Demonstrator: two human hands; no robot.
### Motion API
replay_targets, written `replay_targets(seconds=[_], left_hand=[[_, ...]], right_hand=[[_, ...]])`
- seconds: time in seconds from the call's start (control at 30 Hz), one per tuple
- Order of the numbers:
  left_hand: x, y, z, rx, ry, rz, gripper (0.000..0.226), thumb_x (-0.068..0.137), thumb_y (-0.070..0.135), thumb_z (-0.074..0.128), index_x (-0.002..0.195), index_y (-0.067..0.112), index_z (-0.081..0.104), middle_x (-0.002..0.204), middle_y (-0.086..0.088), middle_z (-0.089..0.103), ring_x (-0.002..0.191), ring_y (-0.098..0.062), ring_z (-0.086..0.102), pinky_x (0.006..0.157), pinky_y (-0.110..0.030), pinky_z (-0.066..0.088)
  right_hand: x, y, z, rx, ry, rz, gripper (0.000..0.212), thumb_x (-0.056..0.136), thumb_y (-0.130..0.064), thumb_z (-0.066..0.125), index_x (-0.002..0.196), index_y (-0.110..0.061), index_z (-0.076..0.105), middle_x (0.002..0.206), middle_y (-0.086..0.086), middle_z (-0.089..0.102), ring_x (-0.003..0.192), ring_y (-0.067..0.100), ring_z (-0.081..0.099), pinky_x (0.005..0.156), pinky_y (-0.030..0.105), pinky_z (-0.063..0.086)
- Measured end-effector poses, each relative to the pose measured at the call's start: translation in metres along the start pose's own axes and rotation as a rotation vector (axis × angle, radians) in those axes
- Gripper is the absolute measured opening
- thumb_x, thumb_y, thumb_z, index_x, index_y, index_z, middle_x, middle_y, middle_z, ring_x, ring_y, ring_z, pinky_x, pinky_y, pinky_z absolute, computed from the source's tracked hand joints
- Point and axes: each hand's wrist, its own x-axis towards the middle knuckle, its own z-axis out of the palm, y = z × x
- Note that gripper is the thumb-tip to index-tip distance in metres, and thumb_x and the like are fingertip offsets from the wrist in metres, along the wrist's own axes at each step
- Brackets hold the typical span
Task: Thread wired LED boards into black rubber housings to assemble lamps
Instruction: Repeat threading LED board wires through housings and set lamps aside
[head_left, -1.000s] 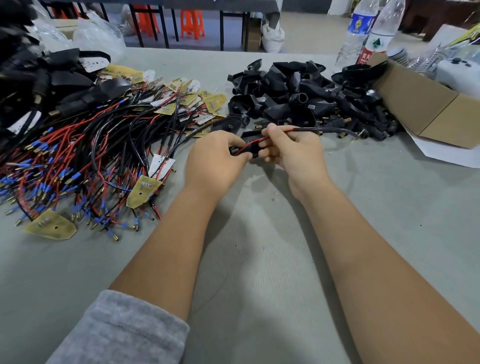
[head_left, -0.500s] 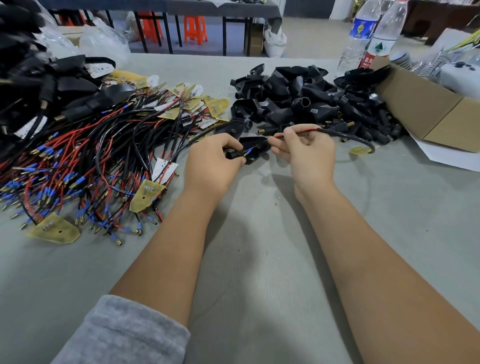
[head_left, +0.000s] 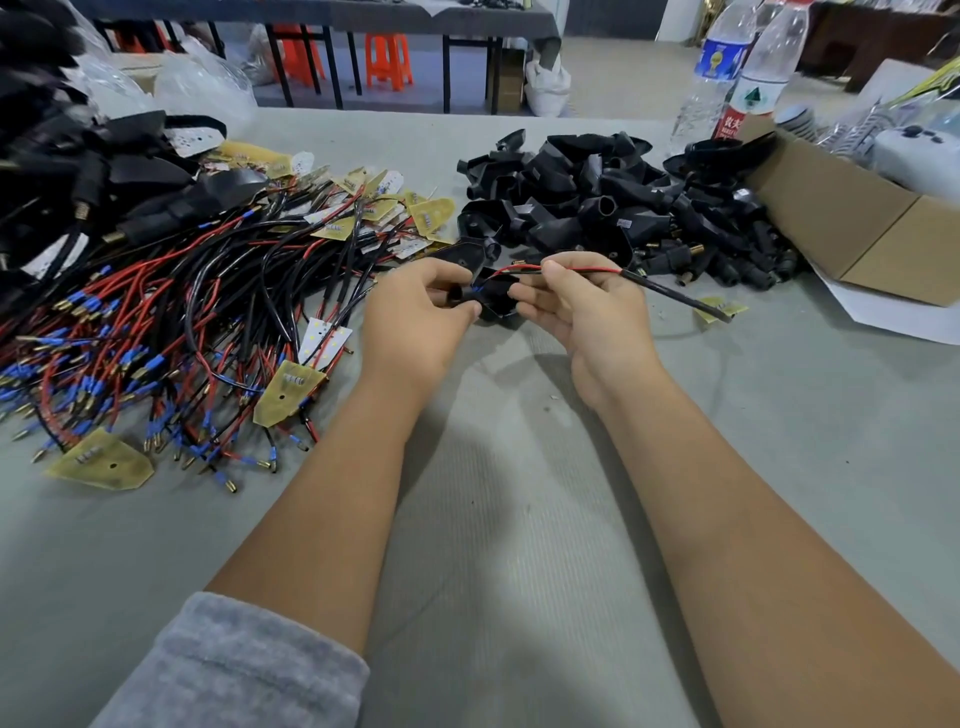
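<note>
Mid-thread on one unit. Left hand (head_left: 415, 317) grips a black rubber housing (head_left: 496, 301) over the middle of the desk (head_left: 519, 519); right hand (head_left: 587, 306) pinches the red and black wire (head_left: 582, 270). Wire tips look already inside the housing; its LED board (head_left: 719, 307) trails on the desk, toward the right edge, not yet pulled in. Done so far, judging by the layout: a stack of finished lamps (head_left: 78, 171) at the far left corner. Left: big pile of wired boards (head_left: 171, 322) on the left side, heap of empty housings (head_left: 613, 202) at the far side. Lots still to go.
</note>
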Motion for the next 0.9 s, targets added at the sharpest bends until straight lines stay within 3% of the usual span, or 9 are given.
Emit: replay_targets(seconds=[0.27,0.43,0.6,0.73,0.9], left_hand=[[0.0,0.003,0.003,-0.371,-0.043,-0.037,0.028,0.079,-0.004,0.073,0.095,0.019,0.07,0.092,0.002,0.072,0.087,-0.006,0.07,0.08,-0.021,0.055],[-0.001,0.005,0.003,-0.6,-0.106,-0.161,0.03,0.085,-0.007,0.066,0.093,0.021,0.069,0.099,-0.008,0.066,0.09,-0.025,0.069,0.068,-0.028,0.059],[-0.001,0.007,0.004,-0.727,-0.072,-0.115,0.036,0.084,-0.012,0.064,0.102,0.02,0.066,0.098,0.003,0.067,0.087,-0.01,0.069,0.078,-0.028,0.058],[0.0,0.008,0.003,-0.806,-0.1,-0.09,0.048,0.083,-0.016,0.061,0.116,0.019,0.057,0.101,0.004,0.07,0.089,-0.011,0.066,0.082,-0.03,0.057],[-0.002,0.012,0.007,-0.717,-0.17,-0.1,0.05,0.083,-0.015,0.063,0.123,0.015,0.054,0.099,0.003,0.071,0.078,-0.005,0.067,0.07,-0.02,0.055]], right_hand=[[0.001,-0.006,-0.001,0.332,-0.113,0.17,0.019,0.101,-0.01,0.034,0.087,-0.008,0.046,0.099,0.032,0.069,0.09,0.039,0.071,0.071,0.037,0.061],[-0.001,-0.006,-0.001,0.316,-0.136,0.169,0.025,0.102,-0.008,0.034,0.091,-0.003,0.056,0.088,0.023,0.072,0.084,0.032,0.073,0.071,0.032,0.06],[-0.001,0.001,0.001,0.088,-0.061,0.076,0.024,0.102,-0.001,0.039,0.095,-0.001,0.061,0.074,0.009,0.073,0.072,0.018,0.073,0.069,0.025,0.06],[-0.001,0.003,0.002,-0.052,-0.074,0.043,0.02,0.1,-0.001,0.047,0.093,-0.005,0.066,0.078,0.007,0.069,0.069,0.013,0.069,0.067,0.022,0.057],[-0.003,0.004,0.006,-0.003,-0.041,0.025,0.015,0.096,0.002,0.052,0.088,-0.006,0.062,0.074,0.007,0.067,0.062,0.01,0.064,0.06,0.019,0.053]])
